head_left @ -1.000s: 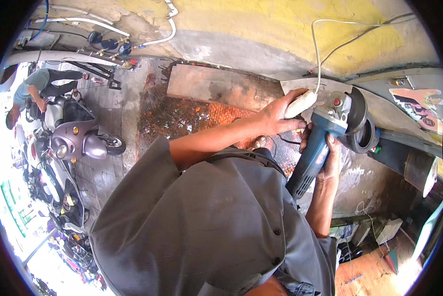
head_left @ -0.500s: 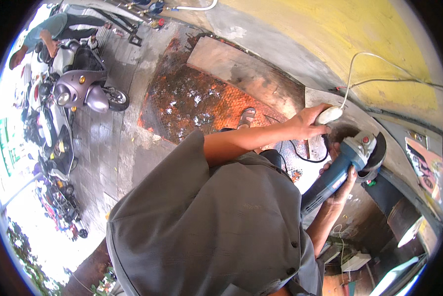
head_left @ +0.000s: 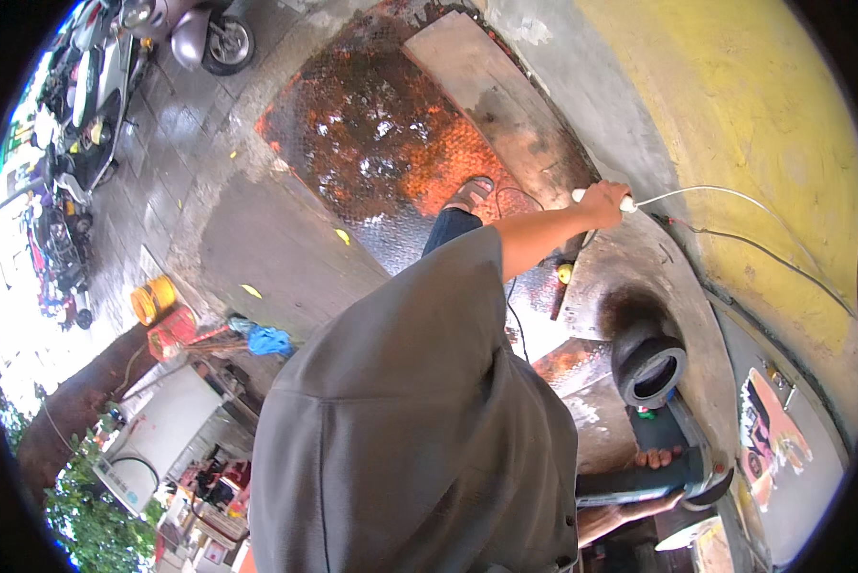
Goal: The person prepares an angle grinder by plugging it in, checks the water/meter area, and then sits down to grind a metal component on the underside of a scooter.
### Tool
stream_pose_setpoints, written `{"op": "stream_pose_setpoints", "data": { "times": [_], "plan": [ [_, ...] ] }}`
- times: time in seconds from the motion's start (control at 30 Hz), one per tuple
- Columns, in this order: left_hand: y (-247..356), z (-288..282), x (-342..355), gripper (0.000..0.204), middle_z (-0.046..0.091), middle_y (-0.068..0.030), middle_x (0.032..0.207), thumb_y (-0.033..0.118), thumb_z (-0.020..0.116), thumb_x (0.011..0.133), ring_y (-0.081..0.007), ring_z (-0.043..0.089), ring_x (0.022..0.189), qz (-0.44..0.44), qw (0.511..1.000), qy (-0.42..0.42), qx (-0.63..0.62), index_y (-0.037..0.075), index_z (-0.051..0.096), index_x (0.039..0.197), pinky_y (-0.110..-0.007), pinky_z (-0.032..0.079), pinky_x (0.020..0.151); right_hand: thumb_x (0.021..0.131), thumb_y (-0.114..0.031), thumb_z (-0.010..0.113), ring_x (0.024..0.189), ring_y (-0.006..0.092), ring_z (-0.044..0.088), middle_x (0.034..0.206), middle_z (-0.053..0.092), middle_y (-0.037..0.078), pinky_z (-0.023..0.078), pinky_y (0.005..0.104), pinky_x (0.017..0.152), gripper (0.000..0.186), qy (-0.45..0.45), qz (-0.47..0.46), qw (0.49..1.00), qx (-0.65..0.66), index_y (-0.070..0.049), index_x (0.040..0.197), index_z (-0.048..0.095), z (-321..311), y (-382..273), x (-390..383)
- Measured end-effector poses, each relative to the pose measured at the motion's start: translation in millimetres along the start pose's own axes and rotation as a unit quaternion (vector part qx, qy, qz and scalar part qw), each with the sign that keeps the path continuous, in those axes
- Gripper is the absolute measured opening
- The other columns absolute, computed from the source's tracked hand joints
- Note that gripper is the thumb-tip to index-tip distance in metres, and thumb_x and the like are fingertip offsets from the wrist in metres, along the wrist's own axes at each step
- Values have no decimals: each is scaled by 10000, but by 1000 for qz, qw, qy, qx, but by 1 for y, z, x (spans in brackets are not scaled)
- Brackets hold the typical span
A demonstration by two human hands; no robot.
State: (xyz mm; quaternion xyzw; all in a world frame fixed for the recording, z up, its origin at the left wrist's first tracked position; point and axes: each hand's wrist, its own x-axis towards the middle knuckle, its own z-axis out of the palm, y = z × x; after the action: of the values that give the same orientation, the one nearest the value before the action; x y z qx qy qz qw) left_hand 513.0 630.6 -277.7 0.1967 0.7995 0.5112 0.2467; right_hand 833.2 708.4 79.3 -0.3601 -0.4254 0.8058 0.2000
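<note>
My left hand (head_left: 604, 202) is closed around a white power socket (head_left: 627, 204), whose ends stick out on both sides of the fist. A white cable (head_left: 725, 189) runs from it toward the wall. A thin black cord (head_left: 514, 320) hangs below this arm; where it ends is hidden. Low on the right, my right hand (head_left: 658, 458) grips a blue angle grinder (head_left: 624, 486), fingers on one side and thumb on the other. The grinder's dark guard (head_left: 711, 491) points away from me. Beyond it a small black tyre (head_left: 650, 371) rests by the pale ledge.
A rusty orange plate (head_left: 381, 134) and a long board (head_left: 491, 100) lie beside the yellow wall (head_left: 734, 105). Parked scooters (head_left: 204, 38) stand at the far left. A yellow bucket (head_left: 154, 298) and blue bag (head_left: 268, 340) sit left of me, near a white cabinet (head_left: 176, 420).
My right hand has lowered the angle grinder away from my left hand. My left hand, still on the socket, sits apart from it. The view has shifted, uncovering the tyre and the bucket.
</note>
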Motion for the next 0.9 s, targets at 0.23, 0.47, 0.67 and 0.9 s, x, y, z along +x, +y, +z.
{"op": "stream_pose_setpoints", "data": {
  "times": [0.23,0.47,0.67,0.9],
  "plan": [
    [-35,48,53,273,628,-137,1042,109,576,781,-300,579,1017,-32,994,31,95,94,603,1052,-419,471,855,798,-377,691,843,199,497,919,478,76,441,345,794,588,-59,12,998,5,-28,1188,423,-28,-25,-29],
    [-14,74,70,211,659,-99,1036,211,537,864,-307,605,993,-52,999,-6,-10,119,655,1013,-419,484,828,814,-407,652,796,205,510,881,502,81,463,341,742,589,-69,-26,997,4,-14,1189,424,-40,-21,-41],
    [33,80,57,263,671,-109,1010,308,555,867,-284,626,970,0,996,1,-93,122,660,1020,-388,487,831,825,-446,620,767,186,476,871,473,71,426,316,695,605,-79,-75,994,-5,-1,1185,422,-45,-24,-37],
    [154,48,-125,356,680,-66,900,358,606,881,-137,632,799,75,876,-267,-393,40,631,1038,-281,523,648,786,-543,631,903,211,523,991,519,95,452,358,833,741,-112,-132,978,-118,-4,1246,411,-11,-10,10]
  ]
}}
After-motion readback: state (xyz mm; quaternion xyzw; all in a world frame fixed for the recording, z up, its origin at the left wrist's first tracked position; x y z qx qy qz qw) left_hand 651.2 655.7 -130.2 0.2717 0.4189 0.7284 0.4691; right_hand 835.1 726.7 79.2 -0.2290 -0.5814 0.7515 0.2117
